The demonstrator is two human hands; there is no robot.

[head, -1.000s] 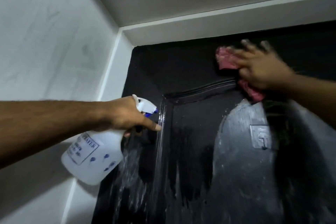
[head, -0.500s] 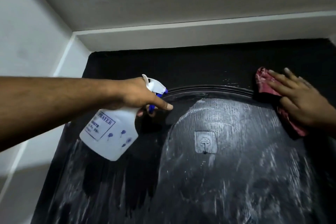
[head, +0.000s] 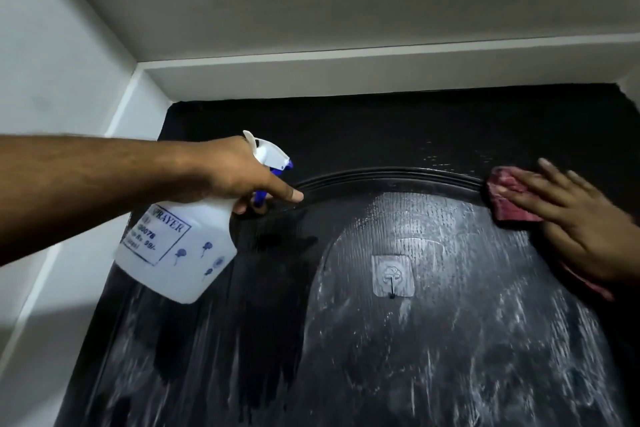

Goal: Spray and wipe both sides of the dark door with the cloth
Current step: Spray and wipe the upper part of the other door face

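The dark door [head: 363, 135] fills the lower view, its arched panel wet and streaked with spray. My left hand [head: 239, 173] grips the neck of a white spray bottle [head: 173, 253] with a blue trigger, index finger stretched out toward the arched moulding. At the right, my right hand [head: 571, 222] presses a pink-red cloth [head: 509, 198] flat against the door with straight fingers, at the right end of the moulding. Part of the cloth is hidden under the palm.
A clear adhesive hook [head: 392, 276] is stuck in the middle of the panel. The white door frame [head: 346, 74] runs across above the door, under the ceiling. A white wall [head: 52, 73] stands close on the left.
The view swung so the door sits more centred. My right hand and cloth slid right and down along the moulding. The left hand keeps holding the bottle in about the same pose.
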